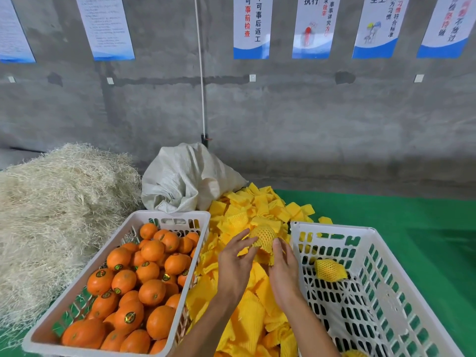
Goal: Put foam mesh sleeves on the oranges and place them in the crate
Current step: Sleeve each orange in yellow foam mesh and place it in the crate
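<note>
Both hands meet over the heap of yellow foam sleeves (pixel 257 210) at the centre of the view, holding a sleeved orange (pixel 265 235) between them. The left hand (pixel 233 264) touches its left side with fingertips and thumb, fingers only lightly bent; the right hand (pixel 283 271) grips it from below, thumb up against the mesh. At 8 o'clock a white crate (pixel 170 215) holds bare oranges (pixel 152 292). At 4 o'clock a second white crate (pixel 334 230) holds one wrapped orange (pixel 330 270) near its far-left corner. Straw (pixel 56 202) lies at 9 o'clock, a white sack (pixel 185 176) at 12.
</note>
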The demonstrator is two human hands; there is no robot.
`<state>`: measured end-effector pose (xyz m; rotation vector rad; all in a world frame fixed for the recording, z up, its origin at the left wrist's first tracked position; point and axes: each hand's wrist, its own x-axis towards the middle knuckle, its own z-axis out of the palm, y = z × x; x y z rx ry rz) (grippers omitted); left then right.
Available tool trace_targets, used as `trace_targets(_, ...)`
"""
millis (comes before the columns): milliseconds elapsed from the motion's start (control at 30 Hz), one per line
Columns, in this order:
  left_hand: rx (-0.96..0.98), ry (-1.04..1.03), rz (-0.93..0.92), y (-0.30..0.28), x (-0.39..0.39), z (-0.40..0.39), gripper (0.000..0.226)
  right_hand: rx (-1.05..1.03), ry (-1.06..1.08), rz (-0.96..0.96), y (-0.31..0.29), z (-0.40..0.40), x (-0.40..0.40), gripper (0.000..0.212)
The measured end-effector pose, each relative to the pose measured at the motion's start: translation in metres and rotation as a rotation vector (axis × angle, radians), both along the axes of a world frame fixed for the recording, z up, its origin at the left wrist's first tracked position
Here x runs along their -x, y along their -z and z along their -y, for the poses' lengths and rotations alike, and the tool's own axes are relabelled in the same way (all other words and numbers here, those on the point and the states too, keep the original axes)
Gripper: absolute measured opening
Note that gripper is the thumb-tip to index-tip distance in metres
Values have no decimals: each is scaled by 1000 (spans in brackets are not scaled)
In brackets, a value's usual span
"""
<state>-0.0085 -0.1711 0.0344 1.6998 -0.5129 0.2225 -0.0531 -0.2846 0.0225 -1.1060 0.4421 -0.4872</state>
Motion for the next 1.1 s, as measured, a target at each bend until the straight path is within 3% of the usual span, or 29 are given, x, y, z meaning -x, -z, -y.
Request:
trace_targets(100, 64, 31, -88, 3, 4, 12, 17, -127, 16, 40, -1, 2, 0, 46)
trace_targets(200, 52, 106, -136, 4, 5, 22, 14, -58, -29, 3, -5, 10, 6, 55)
trace_targets(333, -68, 309, -128, 5, 5, 38, 17, 376, 176, -181, -4, 38, 12, 84)
trace_targets(500, -5, 204, -172, 9, -9, 48, 12, 822, 369, -380, 13, 87, 28, 75)
trace_targets(800, -100, 164, -259, 28, -34, 38, 12, 1018, -103, -882, 82, 134, 43, 74)
trace_targets(1000, -187, 111, -344, 32, -39, 23, 15, 1072, -404, -1055, 109, 136, 44, 31)
trace_targets(1100, -205, 70, -328, 27, -45, 6, 14, 1188, -346, -1100, 100, 132, 38, 18)
